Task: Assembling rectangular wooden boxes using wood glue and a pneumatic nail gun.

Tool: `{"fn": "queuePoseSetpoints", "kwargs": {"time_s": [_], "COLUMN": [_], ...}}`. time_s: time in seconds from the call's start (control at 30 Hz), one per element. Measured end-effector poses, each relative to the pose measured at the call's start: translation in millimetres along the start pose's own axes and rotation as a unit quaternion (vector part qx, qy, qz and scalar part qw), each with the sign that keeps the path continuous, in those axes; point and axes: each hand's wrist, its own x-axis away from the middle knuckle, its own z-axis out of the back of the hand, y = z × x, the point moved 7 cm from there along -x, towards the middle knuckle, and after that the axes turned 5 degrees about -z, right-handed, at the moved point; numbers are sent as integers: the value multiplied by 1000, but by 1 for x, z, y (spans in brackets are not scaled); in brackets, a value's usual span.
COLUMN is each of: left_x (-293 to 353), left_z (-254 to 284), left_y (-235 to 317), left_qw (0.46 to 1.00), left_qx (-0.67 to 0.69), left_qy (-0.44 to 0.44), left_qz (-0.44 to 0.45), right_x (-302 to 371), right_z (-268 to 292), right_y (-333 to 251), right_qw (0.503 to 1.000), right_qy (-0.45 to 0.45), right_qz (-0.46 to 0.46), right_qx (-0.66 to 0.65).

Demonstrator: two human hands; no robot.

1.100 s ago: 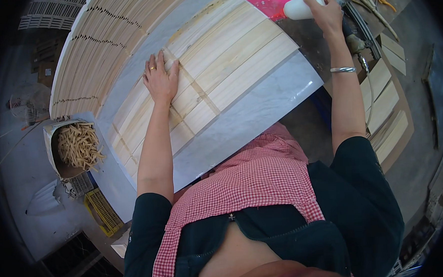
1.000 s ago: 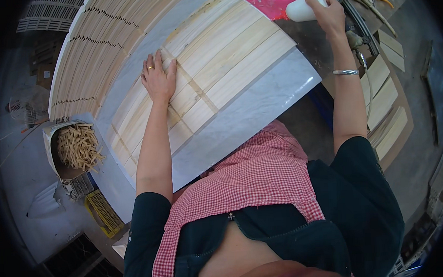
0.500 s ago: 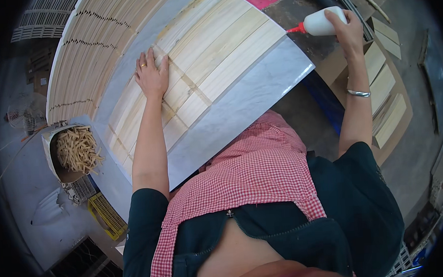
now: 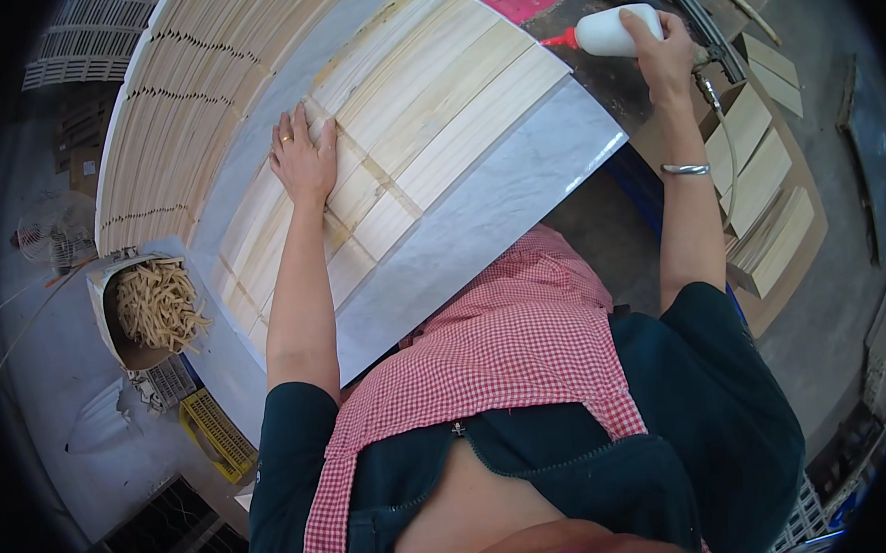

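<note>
A row of pale wooden slats lies side by side on a grey marbled tabletop, crossed by two yellowish stripes. My left hand rests on the slats with its fingers apart; something pale shows between thumb and index finger, too unclear to name. A white squeeze bottle with a red nozzle is gripped in my right hand, tilted on its side. Its nozzle tip points left at the slats' far right ends; whether it touches them I cannot tell.
Tall stacks of slats stand along the table's left. Nearer, an open box holds small wooden sticks. More slats lie in a carton at right, beside a dark tool with a hose. A yellow crate sits lower left.
My right hand has moved left and slightly up with the squeeze bottle, bringing the nozzle to the slat ends and uncovering the tool and hose. My left hand stays nearly in place.
</note>
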Motion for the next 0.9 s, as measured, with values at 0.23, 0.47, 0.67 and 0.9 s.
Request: {"fn": "queuePoseSetpoints", "kwargs": {"time_s": [0.23, 0.47, 0.67, 0.9], "left_x": [2, 2, 0, 2], "left_z": [2, 2, 3, 3], "left_y": [1, 1, 3, 3], "left_qw": [1000, 1000, 1000, 1000], "left_qx": [-1, 0, 2, -4], "left_qy": [-3, 2, 0, 0], "left_qz": [6, 3, -1, 1], "right_x": [-4, -1, -12, -24], "right_z": [-6, -22, -54, -88], "right_y": [-4, -6, -17, -32], "right_qw": [1000, 1000, 1000, 998], "right_qy": [-13, 4, 8, 13], "right_qz": [11, -5, 26, 54], "right_qx": [2, -16, -2, 11]}}
